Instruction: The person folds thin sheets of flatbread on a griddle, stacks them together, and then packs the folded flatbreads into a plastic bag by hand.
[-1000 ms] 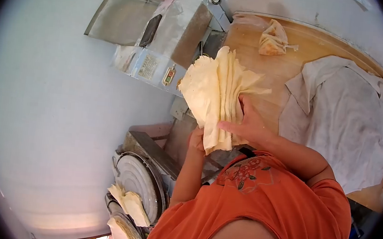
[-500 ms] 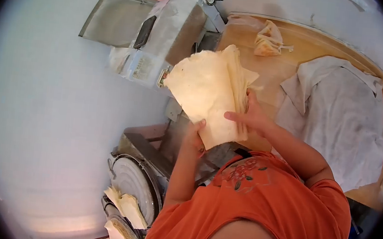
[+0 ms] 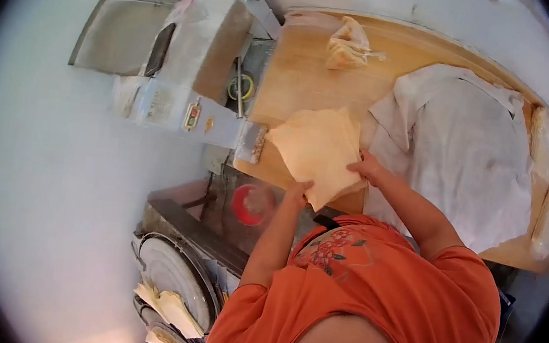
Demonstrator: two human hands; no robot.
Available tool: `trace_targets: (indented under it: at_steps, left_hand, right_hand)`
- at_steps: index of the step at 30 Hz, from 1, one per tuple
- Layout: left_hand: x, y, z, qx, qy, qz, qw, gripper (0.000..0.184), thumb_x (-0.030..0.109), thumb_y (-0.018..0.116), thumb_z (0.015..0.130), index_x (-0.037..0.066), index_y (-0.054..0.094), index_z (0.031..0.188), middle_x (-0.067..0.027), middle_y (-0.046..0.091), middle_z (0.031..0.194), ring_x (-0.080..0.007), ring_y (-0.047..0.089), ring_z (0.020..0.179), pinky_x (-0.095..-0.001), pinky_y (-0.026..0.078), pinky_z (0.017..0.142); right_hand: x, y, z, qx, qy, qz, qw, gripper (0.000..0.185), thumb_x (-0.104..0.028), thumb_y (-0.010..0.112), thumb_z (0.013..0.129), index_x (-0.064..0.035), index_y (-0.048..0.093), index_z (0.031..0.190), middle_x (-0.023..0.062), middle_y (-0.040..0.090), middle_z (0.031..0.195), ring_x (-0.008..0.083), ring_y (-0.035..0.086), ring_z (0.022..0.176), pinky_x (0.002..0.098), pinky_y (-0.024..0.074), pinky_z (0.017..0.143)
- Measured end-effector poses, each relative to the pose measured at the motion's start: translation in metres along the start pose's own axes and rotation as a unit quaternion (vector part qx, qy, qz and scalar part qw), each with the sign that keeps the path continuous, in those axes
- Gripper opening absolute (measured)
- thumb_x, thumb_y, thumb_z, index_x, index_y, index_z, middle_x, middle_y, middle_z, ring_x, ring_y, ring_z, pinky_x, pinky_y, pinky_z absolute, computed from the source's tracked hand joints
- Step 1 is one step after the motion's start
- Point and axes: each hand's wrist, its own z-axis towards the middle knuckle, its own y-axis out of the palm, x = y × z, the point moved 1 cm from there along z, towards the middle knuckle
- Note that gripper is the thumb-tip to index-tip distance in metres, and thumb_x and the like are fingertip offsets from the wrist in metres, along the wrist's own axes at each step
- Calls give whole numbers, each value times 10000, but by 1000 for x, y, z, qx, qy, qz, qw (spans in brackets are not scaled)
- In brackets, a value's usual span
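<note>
Right by the near edge of the pale wooden table [image 3: 301, 68], the left hand [image 3: 300, 192] is pinching a corner of a stack of thin, cream-coloured sheets [image 3: 320, 143], thumb on top. The right hand [image 3: 368, 169] is gripping the opposite side, partly closed. So the stack's been coming down and away from the body, and it's fanning less, basically lying flatter over the wood now. Can't tell if it's actually touching, tbh, since its underside is hiding, along with most of the fingers. Further out, a rumpled grey-white cloth [image 3: 471, 157] is covering the right side and a knotted clear plastic bag [image 3: 347, 49] is sitting at the back, contents hard to make out. Bottom left, more pale sheets [image 3: 174, 310] are getting cut off by the frame.
</note>
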Motion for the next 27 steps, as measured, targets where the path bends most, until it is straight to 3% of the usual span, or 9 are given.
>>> trace_targets:
  at_steps: [1, 3, 5, 8, 11, 18, 21, 23, 27]
  left_hand:
    - [-13, 1, -5, 3, 3, -11, 1000, 377, -32, 574, 826, -17, 480, 1190, -150, 573, 1133, -290, 587, 1000, -405, 511, 861]
    - [-28, -1, -10, 7, -3, -18, 1000, 370, -36, 565, 829, -20, 478, 1188, -151, 575, 1121, -285, 590, 988, -399, 511, 853]
    - [-32, -6, -13, -11, 51, -38, 998, 367, -28, 600, 812, -21, 484, 1160, -150, 593, 1032, -301, 613, 923, -426, 545, 758]
    - [-34, -16, -2, 11, 74, 46, 996, 335, 7, 632, 797, -23, 503, 1104, -130, 612, 944, -261, 628, 785, -375, 540, 627]
    - [-32, -20, 1, 56, 64, 121, 989, 302, 61, 670, 778, -5, 525, 1034, -108, 616, 865, -216, 606, 663, -316, 474, 497]
    - [-36, -23, 5, 101, 76, 154, 980, 283, 111, 693, 768, 7, 528, 973, -89, 596, 815, -180, 560, 608, -305, 412, 452]
    - [-35, -32, 9, 45, 99, 186, 977, 292, 134, 691, 773, 13, 523, 979, -78, 585, 818, -176, 539, 608, -313, 411, 469]
    - [-33, -34, 8, 68, 50, 200, 976, 306, 161, 694, 775, 19, 525, 987, -69, 578, 836, -170, 528, 620, -306, 415, 482]
    - [-31, -33, 7, 108, 41, 220, 969, 327, 179, 701, 772, 24, 523, 999, -67, 572, 844, -172, 528, 646, -305, 411, 489]
  right_hand:
    - [18, -5, 0, 46, 26, -72, 996, 809, -56, 748, 633, 8, 336, 1326, 131, 488, 1231, 222, 461, 1158, 329, 381, 962]
    - [49, -9, 3, 72, -14, -56, 996, 801, -104, 758, 612, -2, 373, 1307, 137, 504, 1212, 250, 484, 1133, 338, 402, 940]
    - [64, -14, 1, 208, -120, -315, 918, 712, -222, 741, 607, -36, 451, 1229, 154, 548, 1070, 317, 538, 999, 377, 444, 875]
    - [29, 1, -23, 232, -32, -382, 894, 656, -296, 714, 616, -35, 482, 1171, 186, 526, 1061, 360, 522, 991, 410, 441, 870]
    - [18, 8, -23, 241, 2, -352, 904, 612, -286, 705, 623, -27, 491, 1136, 193, 516, 1101, 357, 524, 1004, 413, 446, 857]
    - [25, 16, -13, 252, 30, -305, 918, 645, -289, 709, 598, -39, 495, 1153, 207, 531, 1077, 353, 523, 1021, 382, 450, 854]
    - [27, 17, -10, 147, 35, -313, 938, 621, -271, 695, 608, -61, 497, 1158, 215, 522, 1114, 352, 526, 1023, 386, 449, 866]
    - [24, 39, -20, 245, -28, -398, 884, 593, -241, 673, 637, -83, 482, 1175, 203, 532, 1121, 366, 535, 998, 415, 447, 868]
    - [33, 43, -24, 276, -32, -405, 871, 584, -216, 651, 669, -80, 452, 1200, 196, 517, 1157, 376, 523, 1015, 448, 442, 867]
